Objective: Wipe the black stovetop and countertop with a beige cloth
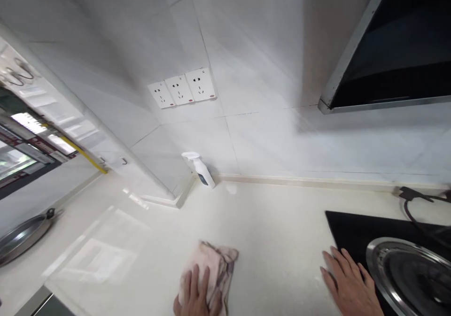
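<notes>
A crumpled pale pink cloth (211,264) lies on the white countertop (278,241). My left hand (195,292) is pressed flat over it, fingers stretched forward across the fabric. Farther right, my right hand (350,278) rests with its fingers apart at the left edge of the black cooktop (347,227), holding nothing. Just beyond that hand, a round metal lid (380,259) sits on the cooktop. Against the wall in the corner stands a white spray bottle (201,169).
Three white wall sockets (179,89) are above the bottle. A dark range hood (394,57) overhangs at the upper right. A black cable (412,208) trails over the cooktop. At far left, another metal lid (28,238) lies near a wall edge (151,184) that juts out.
</notes>
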### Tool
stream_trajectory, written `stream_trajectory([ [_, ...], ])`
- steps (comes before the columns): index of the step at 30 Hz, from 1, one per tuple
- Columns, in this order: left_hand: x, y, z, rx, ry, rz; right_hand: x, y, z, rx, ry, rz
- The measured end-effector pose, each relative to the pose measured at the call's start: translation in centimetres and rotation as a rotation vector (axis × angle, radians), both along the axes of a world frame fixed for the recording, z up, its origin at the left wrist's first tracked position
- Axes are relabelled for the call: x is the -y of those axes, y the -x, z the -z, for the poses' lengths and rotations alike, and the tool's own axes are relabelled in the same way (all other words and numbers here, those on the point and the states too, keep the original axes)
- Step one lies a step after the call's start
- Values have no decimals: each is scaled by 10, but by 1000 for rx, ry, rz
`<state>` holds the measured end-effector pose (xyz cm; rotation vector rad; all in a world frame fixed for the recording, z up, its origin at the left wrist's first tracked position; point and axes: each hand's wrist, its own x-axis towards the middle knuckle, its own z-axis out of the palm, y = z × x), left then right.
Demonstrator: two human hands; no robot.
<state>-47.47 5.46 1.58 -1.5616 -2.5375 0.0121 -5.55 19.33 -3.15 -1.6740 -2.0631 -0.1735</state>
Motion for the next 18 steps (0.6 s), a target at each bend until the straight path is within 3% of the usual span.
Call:
stream_trajectory([
  [6,-137,17,-40,67,106,-99,-4,-2,12,13,-68,-15],
  [10,-195,-3,-49,144,138,-134,-7,-3,19,2,-100,-27],
  [14,-200,-50,-29,160,132,59,-10,-4,26,-5,-103,-28],
  [18,-162,-107,11,218,-1,413,-10,-4,27,15,-99,-23],
])
